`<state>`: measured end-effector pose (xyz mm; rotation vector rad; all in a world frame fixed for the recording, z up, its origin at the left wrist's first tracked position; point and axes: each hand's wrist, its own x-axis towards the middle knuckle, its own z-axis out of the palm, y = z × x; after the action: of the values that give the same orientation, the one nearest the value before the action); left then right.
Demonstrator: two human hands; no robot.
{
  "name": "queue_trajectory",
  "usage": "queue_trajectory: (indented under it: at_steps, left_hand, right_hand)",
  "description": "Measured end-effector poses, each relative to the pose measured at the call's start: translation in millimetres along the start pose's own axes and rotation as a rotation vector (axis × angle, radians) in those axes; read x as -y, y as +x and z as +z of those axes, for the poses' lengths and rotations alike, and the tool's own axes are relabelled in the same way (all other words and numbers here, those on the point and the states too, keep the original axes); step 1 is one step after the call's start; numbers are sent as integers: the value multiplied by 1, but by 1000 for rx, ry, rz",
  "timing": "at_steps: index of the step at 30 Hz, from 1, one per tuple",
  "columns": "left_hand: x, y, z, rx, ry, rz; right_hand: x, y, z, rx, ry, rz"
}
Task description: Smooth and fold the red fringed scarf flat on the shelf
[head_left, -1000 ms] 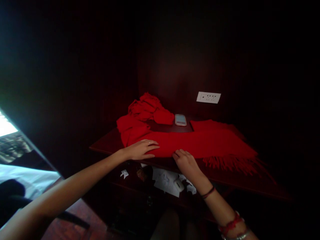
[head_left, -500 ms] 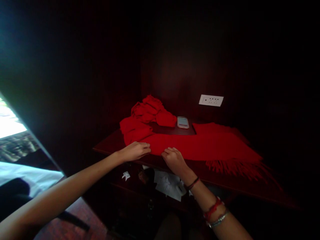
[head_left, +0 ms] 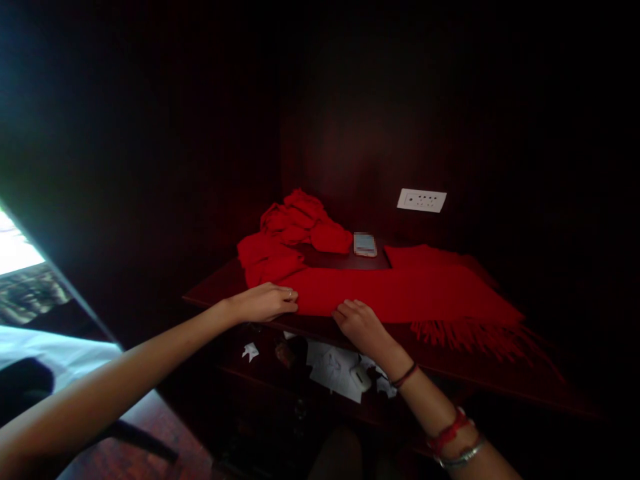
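A red fringed scarf (head_left: 380, 288) lies along the front of a dark wooden shelf (head_left: 210, 283), with its tassels hanging toward the right end. Its left end is bunched into a heap at the back. My left hand (head_left: 267, 302), with a ring on one finger, pinches the scarf's front edge near the bunched part. A little to the right, my right hand (head_left: 361, 323) has its fingers closed on the same front edge. The fingertips of both hands are partly hidden against the cloth.
A phone-like rectangle (head_left: 365, 245) lies behind the scarf. A white socket plate (head_left: 421, 200) is on the back wall. Below the shelf are crumpled white papers (head_left: 333, 367), a small white case (head_left: 361, 377) and a star-shaped scrap (head_left: 251, 351). A dark panel (head_left: 150, 167) stands at left.
My right hand has slid a little to the right along the scarf's front edge, showing more of the white case below. My left hand stays almost in place.
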<state>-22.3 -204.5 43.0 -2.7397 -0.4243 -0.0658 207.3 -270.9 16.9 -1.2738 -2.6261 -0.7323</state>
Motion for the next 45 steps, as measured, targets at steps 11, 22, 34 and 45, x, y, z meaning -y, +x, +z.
queue_trajectory:
  at_steps: [11, 22, 34, 45]
  left_hand:
    - [5, 14, -22, 158, -170, -65]
    - [-16, 76, 29, 92, -396, -171]
    - [-15, 71, 34, 128, -465, -197]
    - [57, 123, 43, -48, -655, -394]
  right_hand:
    - [-6, -3, -1, 47, -47, -22]
    - [-17, -21, -4, 56, -13, 71]
    - [-19, -13, -5, 24, -14, 4]
    - [-11, -2, -7, 46, -15, -14]
